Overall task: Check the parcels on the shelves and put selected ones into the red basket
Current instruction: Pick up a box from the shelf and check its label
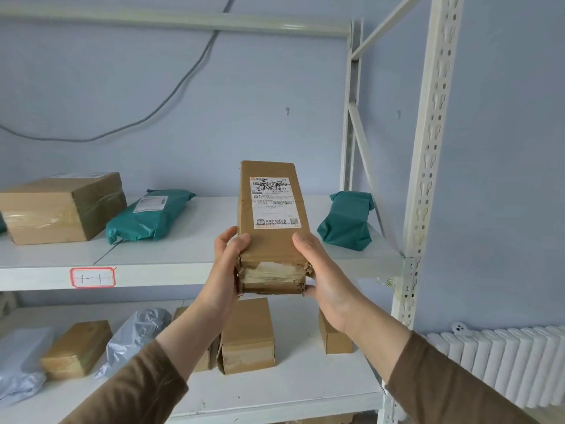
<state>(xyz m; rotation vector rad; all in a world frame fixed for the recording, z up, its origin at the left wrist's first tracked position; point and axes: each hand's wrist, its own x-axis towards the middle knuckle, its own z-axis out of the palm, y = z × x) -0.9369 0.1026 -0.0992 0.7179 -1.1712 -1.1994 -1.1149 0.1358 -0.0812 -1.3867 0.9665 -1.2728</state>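
A long brown cardboard parcel [272,228] with a white shipping label is held up in front of the upper shelf [171,275]. Its label faces me and its taped near end is crumpled. My left hand [224,270] grips its lower left side, thumb on the top face. My right hand [324,270] grips its lower right side, fingers under the end. The red basket is not in view.
On the upper shelf lie a brown box [61,206] and two green bags [146,217], [348,223]. The lower shelf [275,402] holds several brown boxes [247,338] and grey bags [134,338]. A white upright post [428,166] and a radiator [504,359] stand at the right.
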